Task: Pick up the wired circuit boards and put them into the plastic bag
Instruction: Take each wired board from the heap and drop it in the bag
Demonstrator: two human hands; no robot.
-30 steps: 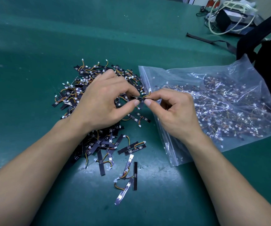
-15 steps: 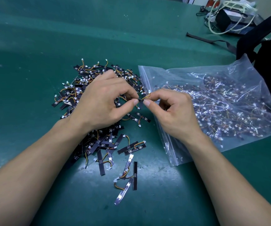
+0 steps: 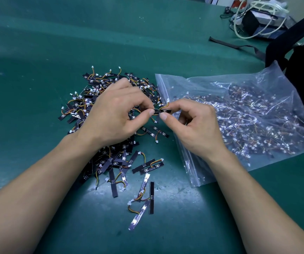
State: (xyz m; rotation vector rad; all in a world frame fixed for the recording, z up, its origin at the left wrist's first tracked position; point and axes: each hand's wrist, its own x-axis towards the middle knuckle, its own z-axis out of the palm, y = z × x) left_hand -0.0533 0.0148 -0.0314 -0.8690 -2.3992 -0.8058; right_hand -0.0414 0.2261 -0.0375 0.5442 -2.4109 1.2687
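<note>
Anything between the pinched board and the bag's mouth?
Nothing visible. The board, pinched by the left hand and right hand, hangs at the zip edge of the plastic bag. Whether the mouth is open there cannot be told.

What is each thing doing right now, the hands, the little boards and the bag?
Left hand, pinching one end of a wired circuit board.
Right hand, holding the board's other end.
Pile of circuit boards, loose on the green table.
Plastic bag, lying flat, partly filled; mouth open or shut, cannot tell.
</note>
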